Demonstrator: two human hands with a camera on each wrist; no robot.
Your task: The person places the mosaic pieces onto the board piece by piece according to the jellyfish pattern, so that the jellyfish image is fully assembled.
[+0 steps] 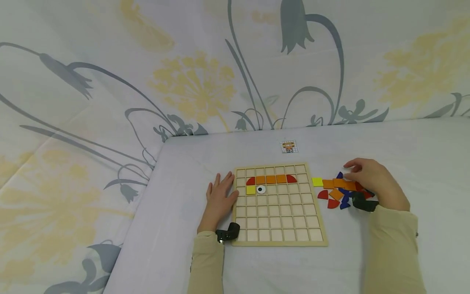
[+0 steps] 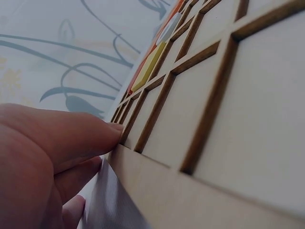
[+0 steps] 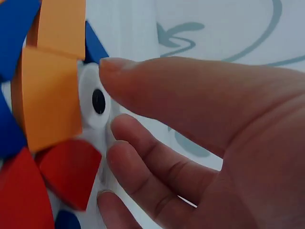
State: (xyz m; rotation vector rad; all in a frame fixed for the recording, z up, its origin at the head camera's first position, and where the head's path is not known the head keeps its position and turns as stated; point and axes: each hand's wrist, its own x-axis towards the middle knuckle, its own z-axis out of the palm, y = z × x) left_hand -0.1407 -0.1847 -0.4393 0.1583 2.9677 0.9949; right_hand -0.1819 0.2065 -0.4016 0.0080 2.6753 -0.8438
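A wooden grid board (image 1: pixel 282 243) lies on the white-covered table. Along its left edge rests my left hand (image 1: pixel 219 200), fingers spread beside the frame and thumb touching the rim, as the left wrist view also shows. In the grid, red quarter-circles (image 1: pixel 291 179) flank several orange squares (image 1: pixel 270 179); below are a yellow square (image 1: pixel 251 190) and a white eye disc (image 1: pixel 261 189). My right hand (image 1: pixel 374 179) is over the loose pieces at right. Its thumb (image 3: pixel 124 78) overlaps the edge of another eye disc (image 3: pixel 88 98); the fingers stay apart from the thumb.
Loose orange squares (image 1: pixel 335 194), red quarter-circles (image 1: pixel 333 203) and blue pieces (image 1: pixel 345 199) overlap in a pile right of the board. A bright yellow square (image 1: pixel 317 181) lies by the board's edge. Behind the board is a small picture card (image 1: pixel 289 146).
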